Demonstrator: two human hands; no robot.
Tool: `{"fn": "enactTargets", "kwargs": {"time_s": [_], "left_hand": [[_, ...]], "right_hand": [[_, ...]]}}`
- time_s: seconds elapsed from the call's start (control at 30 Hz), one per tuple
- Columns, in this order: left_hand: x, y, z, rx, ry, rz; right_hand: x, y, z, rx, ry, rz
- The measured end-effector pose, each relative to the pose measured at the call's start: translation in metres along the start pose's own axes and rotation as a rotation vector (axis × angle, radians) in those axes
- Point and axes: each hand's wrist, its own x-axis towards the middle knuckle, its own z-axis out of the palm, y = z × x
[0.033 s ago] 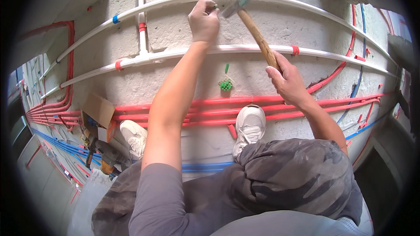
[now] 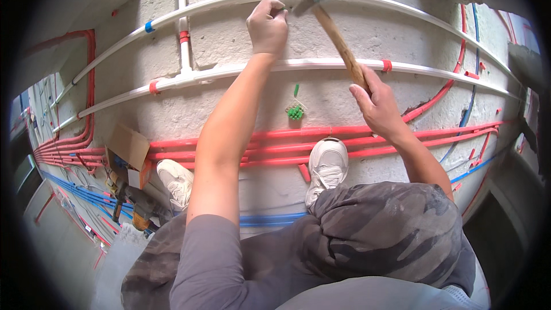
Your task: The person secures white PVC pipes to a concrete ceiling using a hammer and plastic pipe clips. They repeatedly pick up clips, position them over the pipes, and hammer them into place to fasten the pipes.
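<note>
My left hand is pinched low over the rough concrete, just below the upper white pipe. A small green wall plug is mostly hidden in its fingertips. In my right hand is the wooden handle of a hammer, held near its end. The hammer's metal head hovers right beside my left fingertips. Between my arms, past the lower white pipe on my side, lies a little heap of green wall plugs with thin pale sticks. One loose green plug lies just beyond it.
Several red pipes run crosswise under my shoes. Blue pipes cross nearer to me. At left stand an opened cardboard box and a power tool. A short red pipe piece lies between my feet.
The hammer head has tipped slightly and shifted a little. The green tip at my left fingertips showed more clearly before. My left hand has stayed in place.
</note>
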Motion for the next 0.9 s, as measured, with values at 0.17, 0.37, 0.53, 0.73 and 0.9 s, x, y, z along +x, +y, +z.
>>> {"fn": "enactTargets", "kwargs": {"time_s": [0.17,0.37,0.53,0.73,0.9], "left_hand": [[0.005,-0.016,0.015,0.072,0.036,0.190],[0.011,-0.014,0.025,0.138,0.038,0.312],[0.013,-0.015,0.025,0.173,0.022,0.277],[0.013,-0.003,-0.001,0.156,0.012,0.289],[0.024,0.013,-0.032,0.407,0.122,0.355]], "right_hand": [[0.022,0.014,0.014,-0.004,0.057,0.023],[0.025,0.013,0.019,-0.040,0.175,-0.155],[0.036,0.015,0.031,-0.115,0.090,-0.062],[0.034,-0.001,0.017,-0.054,0.137,-0.165],[0.032,0.029,0.033,-0.188,0.113,-0.127]]}}
